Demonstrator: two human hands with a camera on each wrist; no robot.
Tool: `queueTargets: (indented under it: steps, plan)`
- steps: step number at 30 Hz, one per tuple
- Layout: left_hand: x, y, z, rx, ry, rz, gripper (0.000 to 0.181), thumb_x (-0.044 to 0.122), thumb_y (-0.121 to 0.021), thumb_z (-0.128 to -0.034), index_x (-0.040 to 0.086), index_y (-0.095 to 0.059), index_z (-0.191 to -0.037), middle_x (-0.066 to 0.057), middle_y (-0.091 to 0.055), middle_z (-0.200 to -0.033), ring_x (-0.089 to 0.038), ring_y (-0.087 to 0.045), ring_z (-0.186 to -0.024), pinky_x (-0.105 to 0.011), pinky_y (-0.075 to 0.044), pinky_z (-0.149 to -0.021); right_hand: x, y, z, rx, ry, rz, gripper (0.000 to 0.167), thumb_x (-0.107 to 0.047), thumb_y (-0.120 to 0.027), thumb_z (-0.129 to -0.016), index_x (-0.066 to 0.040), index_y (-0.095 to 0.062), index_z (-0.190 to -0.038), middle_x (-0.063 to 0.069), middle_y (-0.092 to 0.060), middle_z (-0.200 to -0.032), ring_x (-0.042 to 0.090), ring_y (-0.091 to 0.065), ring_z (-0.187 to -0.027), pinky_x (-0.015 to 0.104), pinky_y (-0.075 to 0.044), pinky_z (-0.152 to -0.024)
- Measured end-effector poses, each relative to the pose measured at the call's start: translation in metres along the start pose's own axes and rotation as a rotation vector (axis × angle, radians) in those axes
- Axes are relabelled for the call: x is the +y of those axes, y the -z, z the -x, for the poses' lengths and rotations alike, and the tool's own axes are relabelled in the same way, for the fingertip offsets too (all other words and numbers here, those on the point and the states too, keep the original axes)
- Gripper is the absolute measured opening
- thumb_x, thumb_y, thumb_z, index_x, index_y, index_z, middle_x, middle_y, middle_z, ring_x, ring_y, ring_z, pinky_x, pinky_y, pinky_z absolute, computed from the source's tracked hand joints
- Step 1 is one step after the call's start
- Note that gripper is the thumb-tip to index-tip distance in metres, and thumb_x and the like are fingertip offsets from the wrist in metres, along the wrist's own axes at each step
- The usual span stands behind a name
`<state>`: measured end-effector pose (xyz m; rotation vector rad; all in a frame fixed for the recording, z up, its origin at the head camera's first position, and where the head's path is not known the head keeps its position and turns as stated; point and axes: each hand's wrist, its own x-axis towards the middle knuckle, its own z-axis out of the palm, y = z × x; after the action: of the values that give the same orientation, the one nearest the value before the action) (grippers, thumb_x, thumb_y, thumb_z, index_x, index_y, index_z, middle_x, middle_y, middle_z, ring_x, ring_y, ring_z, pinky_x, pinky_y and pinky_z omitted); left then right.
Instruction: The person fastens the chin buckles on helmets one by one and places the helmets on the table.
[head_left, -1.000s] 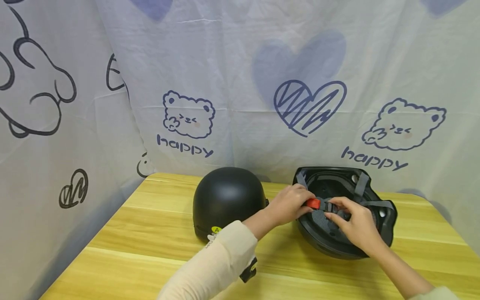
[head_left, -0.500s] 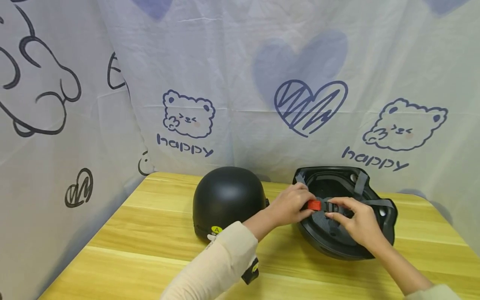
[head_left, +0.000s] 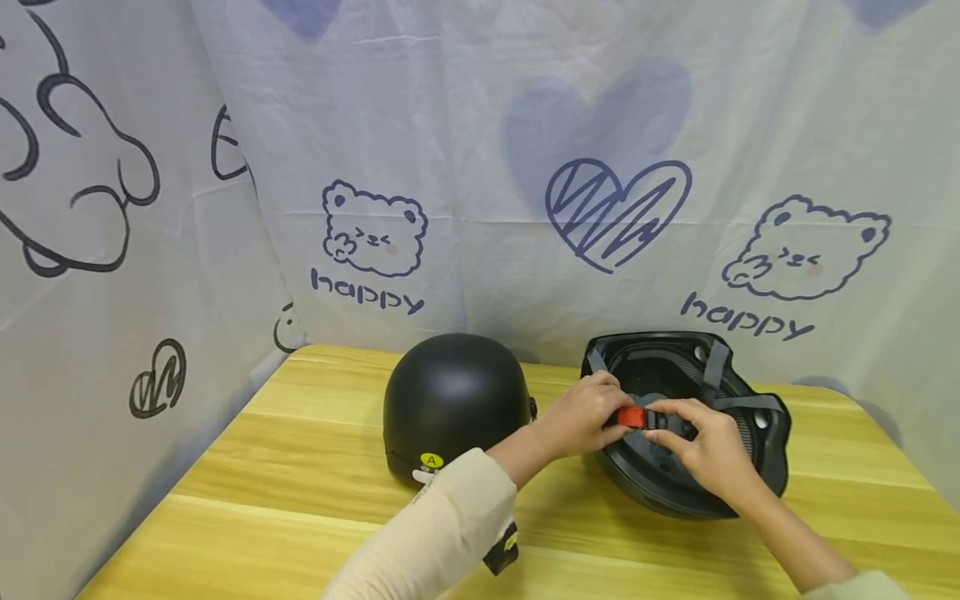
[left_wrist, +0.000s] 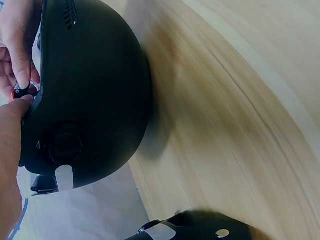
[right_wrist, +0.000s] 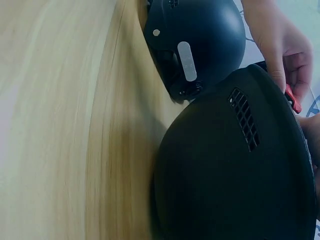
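A black helmet (head_left: 690,492) lies upside down on the table at the right, its padded inside and grey straps facing up. Over its opening, a chin-strap buckle (head_left: 632,417) with a red part is held between both hands. My left hand (head_left: 583,418) pinches the red end from the left. From the right, my right hand (head_left: 708,442) pinches the black end between thumb and fingers. Both ends meet or nearly meet; fingers partly hide the joint. In the right wrist view the helmet's vented shell (right_wrist: 225,170) covers much of the work, with the red piece (right_wrist: 293,98) peeking past its rim.
A second black helmet (head_left: 457,400) stands dome up to the left, bearing a yellow sticker (head_left: 432,460). A black strap end (head_left: 502,550) lies in front of it, partly behind the left sleeve. The wooden table (head_left: 285,467) meets hanging printed cloth (head_left: 480,275) at the back.
The red piece has come slightly down and right, while the right hand has shifted a little left, so the fingers are closer together. Both hands keep their hold. The upright helmet stays put.
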<state>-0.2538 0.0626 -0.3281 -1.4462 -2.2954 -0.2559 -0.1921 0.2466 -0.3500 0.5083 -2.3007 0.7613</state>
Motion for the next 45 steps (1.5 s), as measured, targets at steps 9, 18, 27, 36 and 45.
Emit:
queueTargets:
  steps: [9,18,27,36,45]
  plan:
    - [-0.001,-0.001,0.002,-0.010,0.024,-0.014,0.026,0.030,-0.066,-0.0862,0.013,-0.068,-0.105,0.004,-0.069,-0.101,-0.014,-0.056,-0.103,-0.023,-0.045,-0.089,0.000,-0.001,-0.001,0.008,0.015,0.032,0.035,0.002,-0.082,-0.057,-0.004,-0.071,-0.089,0.007,-0.070,-0.084,0.016,-0.064,-0.077,0.005,-0.042,-0.068]
    - [-0.002,-0.003,0.003,-0.016,0.051,-0.025,0.035,0.033,-0.067,-0.0852,0.014,-0.065,-0.114,0.004,-0.067,-0.110,-0.014,-0.054,-0.111,-0.024,-0.042,-0.097,0.000,0.006,-0.005,-0.032,0.015,0.092,0.035,-0.002,-0.082,-0.059,-0.005,-0.070,-0.092,0.006,-0.069,-0.082,0.024,-0.064,-0.072,0.030,-0.051,-0.060]
    - [-0.006,-0.003,0.006,-0.006,0.121,-0.018,0.051,0.037,-0.066,-0.0848,0.015,-0.054,-0.129,0.000,-0.053,-0.130,-0.016,-0.045,-0.124,-0.030,-0.036,-0.106,0.007,0.019,-0.011,-0.086,-0.022,0.142,0.033,-0.004,-0.081,-0.063,-0.006,-0.069,-0.094,0.008,-0.070,-0.084,0.023,-0.060,-0.070,0.034,-0.048,-0.059]
    - [-0.015,-0.006,0.007,0.031,0.130,0.012,0.048,0.034,-0.067,-0.0849,0.013,-0.055,-0.126,-0.001,-0.054,-0.126,-0.017,-0.047,-0.120,-0.030,-0.040,-0.101,0.022,0.031,-0.011,-0.078,-0.058,0.164,0.036,-0.005,-0.079,-0.068,-0.001,-0.068,-0.102,0.018,-0.068,-0.090,0.033,-0.060,-0.080,0.047,-0.050,-0.065]
    - [-0.021,-0.006,0.010,0.005,0.166,0.010,0.041,0.032,-0.064,-0.0875,0.015,-0.057,-0.124,-0.002,-0.054,-0.126,-0.018,-0.047,-0.120,-0.031,-0.042,-0.099,0.040,0.051,-0.019,-0.035,-0.195,0.185,0.042,-0.013,-0.069,-0.083,0.010,-0.057,-0.116,0.036,-0.055,-0.115,0.051,-0.047,-0.104,0.061,-0.036,-0.086]
